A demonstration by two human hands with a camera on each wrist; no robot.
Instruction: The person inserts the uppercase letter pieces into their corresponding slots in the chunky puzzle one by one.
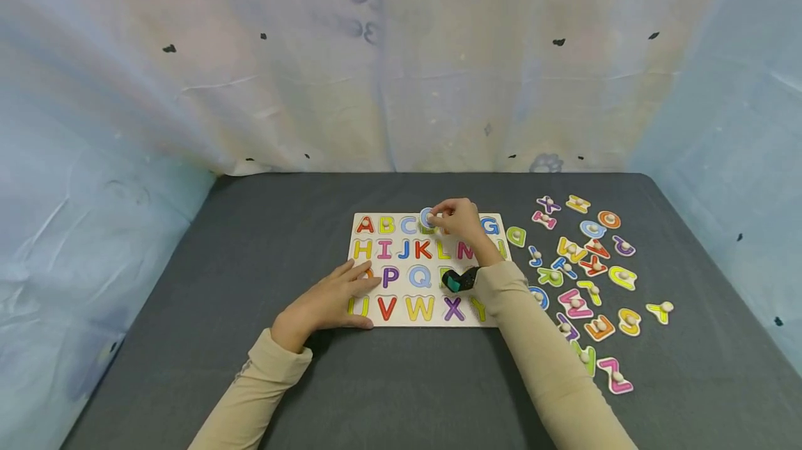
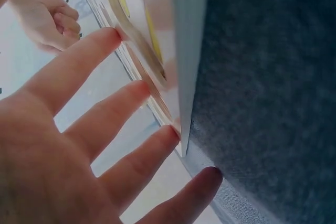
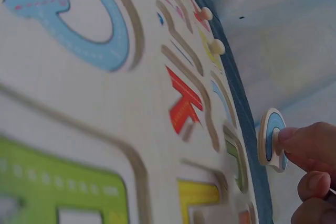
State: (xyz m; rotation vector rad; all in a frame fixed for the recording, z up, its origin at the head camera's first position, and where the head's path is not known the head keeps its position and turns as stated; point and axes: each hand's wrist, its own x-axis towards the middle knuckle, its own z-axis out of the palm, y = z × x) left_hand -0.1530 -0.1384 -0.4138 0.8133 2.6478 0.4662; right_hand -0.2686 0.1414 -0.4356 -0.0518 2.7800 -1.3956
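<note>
A cream wooden alphabet puzzle board (image 1: 401,304) lies on the dark table. Its printed recesses run in rows. My right hand (image 1: 460,220) pinches a blue letter piece (image 3: 273,140), curved like a C, by its knob. The piece hovers over the board's top row, right beside the blue C recess (image 1: 408,226). My left hand (image 1: 332,297) rests on the board's lower left corner with fingers spread, partly covering the U recess. A red A piece (image 3: 202,19) and a yellow-green B piece (image 3: 212,48) sit in the board with knobs up.
Several loose knobbed letter pieces lie scattered to the board's right, among them a green D (image 1: 516,236), a pink Z (image 1: 615,375) and a yellow Y (image 1: 661,311). Pale plastic sheeting (image 1: 401,102) hangs behind the dark tabletop (image 1: 282,213) and at both sides.
</note>
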